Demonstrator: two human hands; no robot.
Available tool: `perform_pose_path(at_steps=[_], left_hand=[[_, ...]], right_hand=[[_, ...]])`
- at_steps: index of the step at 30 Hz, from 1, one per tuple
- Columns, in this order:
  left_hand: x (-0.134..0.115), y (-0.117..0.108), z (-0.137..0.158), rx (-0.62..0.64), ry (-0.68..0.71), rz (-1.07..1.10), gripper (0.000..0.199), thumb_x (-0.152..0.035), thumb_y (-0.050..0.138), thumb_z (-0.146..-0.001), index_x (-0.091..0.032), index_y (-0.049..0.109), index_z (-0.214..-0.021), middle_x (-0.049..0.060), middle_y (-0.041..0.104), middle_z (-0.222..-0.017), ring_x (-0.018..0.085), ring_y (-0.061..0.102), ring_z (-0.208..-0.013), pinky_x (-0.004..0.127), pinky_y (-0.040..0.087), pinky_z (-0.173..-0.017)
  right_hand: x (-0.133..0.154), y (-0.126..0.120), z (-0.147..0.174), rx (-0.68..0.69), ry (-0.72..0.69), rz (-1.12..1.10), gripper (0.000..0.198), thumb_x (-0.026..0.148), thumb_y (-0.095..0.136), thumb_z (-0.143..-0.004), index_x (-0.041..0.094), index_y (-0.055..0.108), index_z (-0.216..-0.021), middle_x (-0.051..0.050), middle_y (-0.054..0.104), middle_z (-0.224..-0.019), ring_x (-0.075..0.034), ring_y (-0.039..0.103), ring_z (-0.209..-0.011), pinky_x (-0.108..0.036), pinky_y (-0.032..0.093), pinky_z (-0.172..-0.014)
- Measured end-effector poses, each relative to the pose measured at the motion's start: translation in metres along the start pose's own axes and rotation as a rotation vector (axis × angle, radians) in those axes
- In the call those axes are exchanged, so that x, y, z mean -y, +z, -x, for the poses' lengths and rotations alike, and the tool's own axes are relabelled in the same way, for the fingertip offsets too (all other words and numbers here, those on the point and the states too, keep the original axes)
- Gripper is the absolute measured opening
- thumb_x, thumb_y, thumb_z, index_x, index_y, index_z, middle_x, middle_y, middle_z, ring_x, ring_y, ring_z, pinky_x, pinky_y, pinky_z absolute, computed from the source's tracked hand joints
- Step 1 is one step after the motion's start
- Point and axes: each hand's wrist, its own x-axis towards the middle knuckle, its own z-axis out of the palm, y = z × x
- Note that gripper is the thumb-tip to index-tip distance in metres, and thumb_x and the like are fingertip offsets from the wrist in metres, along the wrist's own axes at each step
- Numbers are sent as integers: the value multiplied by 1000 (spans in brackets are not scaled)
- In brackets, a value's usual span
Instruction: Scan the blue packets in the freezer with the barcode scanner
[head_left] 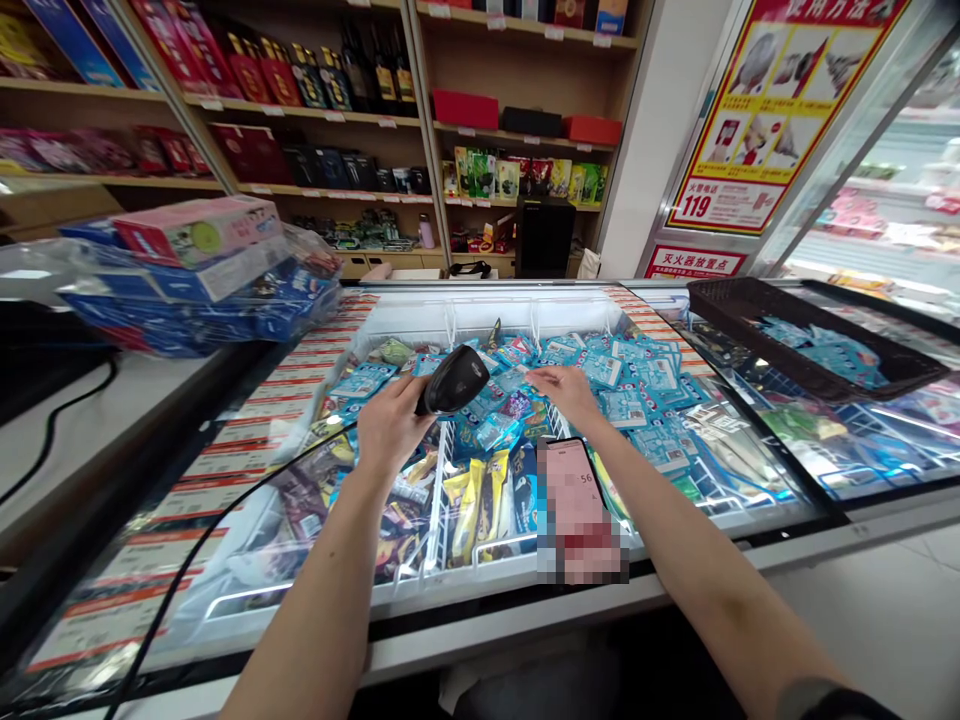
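Note:
My left hand (391, 425) is wrapped round a black barcode scanner (459, 378), whose head points right over the chest freezer. A cable runs from it down to the lower left. My right hand (564, 388) reaches in from the right, fingertips pinched at the edge of a small light-blue packet (511, 382) in front of the scanner. Many similar blue packets (649, 375) lie spread in overlapping rows beside and beyond my right hand, apparently on the freezer's glass. A phone (574, 490) with a lit pinkish screen lies near the front edge, beside my right forearm.
Under the glass, wire baskets hold wrapped ices, some in yellow wrappers (469, 510). A dark basket (817, 340) with blue packets stands at the right. Plastic-wrapped boxes (202, 265) are stacked at the left. Price labels (217, 465) line the glass. Stocked shelves (315, 110) stand behind.

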Motion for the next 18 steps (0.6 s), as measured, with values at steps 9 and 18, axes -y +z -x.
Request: perform_pose_path(at_steps=[9, 18], left_hand=[[-2, 1, 0, 6, 32, -22, 29, -30, 56, -80, -22, 60, -108, 4, 65, -92, 22, 61, -86, 28, 36, -60], [-7, 5, 2, 28, 112, 20, 31, -28, 55, -80, -22, 58, -110, 4, 65, -93, 22, 61, -87, 30, 40, -64]], right_hand=[[-15, 7, -9, -168, 219, -465, 34, 37, 68, -65, 19, 63, -93, 1, 66, -69, -21, 69, -67, -37, 58, -69], [-27, 3, -11, -288, 250, -513, 19, 33, 66, -65, 21, 54, -74, 3, 64, -66, -21, 70, -73, -38, 59, -74]])
